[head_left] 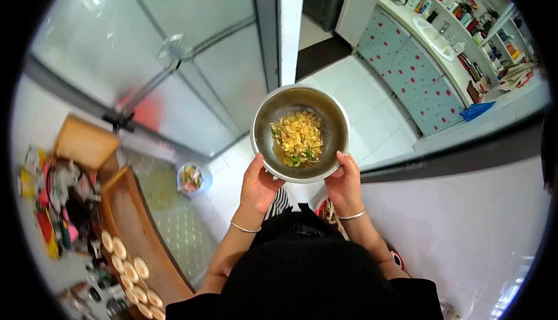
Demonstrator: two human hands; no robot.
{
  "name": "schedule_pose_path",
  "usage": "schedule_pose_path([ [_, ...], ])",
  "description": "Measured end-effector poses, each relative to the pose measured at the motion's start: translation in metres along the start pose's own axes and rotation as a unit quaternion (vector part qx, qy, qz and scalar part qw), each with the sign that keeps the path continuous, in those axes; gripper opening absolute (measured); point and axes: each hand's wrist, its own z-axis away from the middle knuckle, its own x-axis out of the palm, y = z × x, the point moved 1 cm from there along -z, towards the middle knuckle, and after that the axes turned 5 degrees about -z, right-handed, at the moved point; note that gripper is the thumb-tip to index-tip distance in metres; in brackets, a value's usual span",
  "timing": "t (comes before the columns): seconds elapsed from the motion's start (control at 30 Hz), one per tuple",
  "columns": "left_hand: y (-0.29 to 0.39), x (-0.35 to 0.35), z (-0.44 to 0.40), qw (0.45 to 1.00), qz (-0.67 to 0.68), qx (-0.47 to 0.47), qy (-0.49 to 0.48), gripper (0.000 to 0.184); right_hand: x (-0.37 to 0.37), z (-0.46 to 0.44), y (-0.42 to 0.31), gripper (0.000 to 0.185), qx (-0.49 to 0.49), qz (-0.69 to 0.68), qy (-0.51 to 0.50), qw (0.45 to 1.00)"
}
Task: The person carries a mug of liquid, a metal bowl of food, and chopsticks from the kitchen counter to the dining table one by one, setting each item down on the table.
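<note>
A round stainless steel mixing bowl (pixel 264 123) is held up in front of me, about level. Inside it lies a heap of chopped yellowish food (pixel 298 137) with green bits and some liquid around it. My left hand (pixel 258 183) grips the bowl's lower left side, thumb at the rim and fingers mostly hidden beneath. On the lower right side my right hand (pixel 344 185) holds it the same way, thumb on the rim. Each wrist wears a silver bangle.
Frosted glass doors (pixel 221 76) stand ahead left, beside a doorway onto white floor tiles (pixel 363 116). Beyond is a washbasin (pixel 433 36) over flowered cabinets (pixel 412 70). At left, a wooden table (pixel 142 221) bears several pale round pieces (pixel 131 270); a bin (pixel 192 179) stands nearby.
</note>
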Motion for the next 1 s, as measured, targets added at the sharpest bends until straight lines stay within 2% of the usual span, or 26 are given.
schedule_pose_path([
  [0.1, 0.033, 0.037, -0.084, 0.999, -0.029, -0.026, -0.035, 0.044, 0.029, -0.061, -0.029, 0.004, -0.020, -0.002, -0.006, 1.000],
  [0.2, 0.050, 0.062, -0.152, 0.994, -0.060, -0.076, -0.056, 0.043, 0.044, -0.109, -0.046, 0.009, -0.047, -0.034, 0.014, 0.998],
  [0.27, 0.051, 0.086, -0.192, 0.992, -0.064, -0.088, -0.068, 0.043, 0.044, -0.143, -0.060, 0.014, -0.087, -0.048, 0.010, 0.995],
  [0.37, 0.041, 0.107, -0.247, 0.990, -0.063, -0.106, -0.069, 0.044, 0.037, -0.193, -0.078, 0.015, -0.082, -0.064, 0.043, 0.994],
  [0.43, 0.033, 0.122, -0.285, 0.991, -0.049, -0.114, -0.046, 0.048, 0.048, -0.225, -0.096, 0.008, -0.096, -0.077, 0.078, 0.989],
  [0.67, 0.011, 0.182, -0.449, 0.990, -0.029, -0.121, -0.072, 0.050, 0.063, -0.379, -0.177, 0.012, -0.101, -0.059, 0.097, 0.988],
  [1.0, 0.026, 0.294, -0.646, 0.996, 0.011, -0.071, -0.054, 0.050, 0.118, -0.591, -0.296, 0.009, -0.059, -0.017, 0.034, 0.998],
])
